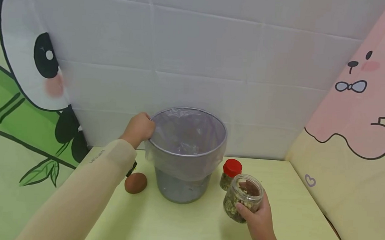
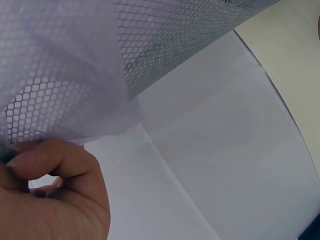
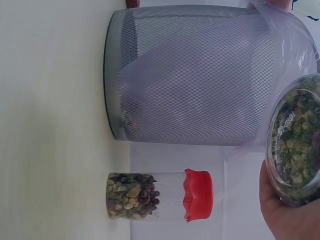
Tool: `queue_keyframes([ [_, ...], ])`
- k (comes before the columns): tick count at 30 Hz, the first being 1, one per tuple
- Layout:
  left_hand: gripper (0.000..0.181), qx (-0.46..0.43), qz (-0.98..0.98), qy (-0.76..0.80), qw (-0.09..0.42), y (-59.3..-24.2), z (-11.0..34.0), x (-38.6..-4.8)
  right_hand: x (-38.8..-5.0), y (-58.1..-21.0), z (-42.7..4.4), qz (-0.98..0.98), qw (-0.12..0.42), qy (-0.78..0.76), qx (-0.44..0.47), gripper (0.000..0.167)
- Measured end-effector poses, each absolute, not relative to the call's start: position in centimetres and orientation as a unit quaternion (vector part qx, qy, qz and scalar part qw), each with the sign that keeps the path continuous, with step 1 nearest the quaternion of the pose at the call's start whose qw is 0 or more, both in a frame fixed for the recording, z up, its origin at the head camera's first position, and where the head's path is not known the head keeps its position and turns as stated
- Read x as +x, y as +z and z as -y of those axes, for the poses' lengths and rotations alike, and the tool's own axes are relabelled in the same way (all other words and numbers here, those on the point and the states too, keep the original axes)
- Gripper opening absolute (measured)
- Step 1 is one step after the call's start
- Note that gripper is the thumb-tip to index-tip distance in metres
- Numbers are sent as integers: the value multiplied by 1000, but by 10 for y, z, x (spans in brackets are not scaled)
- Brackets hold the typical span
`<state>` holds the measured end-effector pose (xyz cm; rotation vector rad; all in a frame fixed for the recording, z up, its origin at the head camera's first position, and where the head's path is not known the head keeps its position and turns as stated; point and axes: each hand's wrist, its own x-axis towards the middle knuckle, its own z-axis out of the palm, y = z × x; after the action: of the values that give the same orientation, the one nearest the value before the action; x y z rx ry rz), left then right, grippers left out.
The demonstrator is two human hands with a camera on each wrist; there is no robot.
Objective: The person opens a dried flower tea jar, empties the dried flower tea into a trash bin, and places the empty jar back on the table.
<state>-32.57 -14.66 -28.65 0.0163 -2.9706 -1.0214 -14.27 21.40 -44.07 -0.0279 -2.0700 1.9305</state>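
A mesh wastebasket (image 1: pixel 181 191) stands upright on the table, lined with a translucent plastic bag (image 1: pixel 184 169) folded over its rim. My left hand (image 1: pixel 139 128) grips the rim and bag at the basket's left side; in the left wrist view its thumb and fingers (image 2: pixel 65 162) curl beside the mesh. To the basket's right, my right hand (image 1: pixel 261 223) holds a lidless glass jar (image 1: pixel 232 206) above the table, tilted slightly. Dried greenish-yellow buds fill part of this jar, seen through its base in the right wrist view. Behind it stands a red-capped jar (image 3: pixel 167 196), partly filled with similar dried pieces.
A rounded reddish-brown object (image 1: pixel 136 183) lies left of the basket on the pale yellow table (image 1: pixel 181 227). A white cloth wall (image 1: pixel 195 63) rises close behind the basket. Cartoon-printed panels (image 1: pixel 350 116) flank both sides.
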Motion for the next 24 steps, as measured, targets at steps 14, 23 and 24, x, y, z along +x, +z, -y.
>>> queue_keyframes([
  [14, 50, 6, 944, -329, -12, -284, 148, -325, -162, -411, -215, 714, 176, 673, 76, 64],
  [23, 49, 1, 944, -330, -11, -285, 147, -326, -177, -387, -225, 734, 152, 655, 94, 60],
  [24, 49, 1, 944, -330, -11, -286, 148, -326, -178, -384, -226, 737, 148, 653, 98, 60],
])
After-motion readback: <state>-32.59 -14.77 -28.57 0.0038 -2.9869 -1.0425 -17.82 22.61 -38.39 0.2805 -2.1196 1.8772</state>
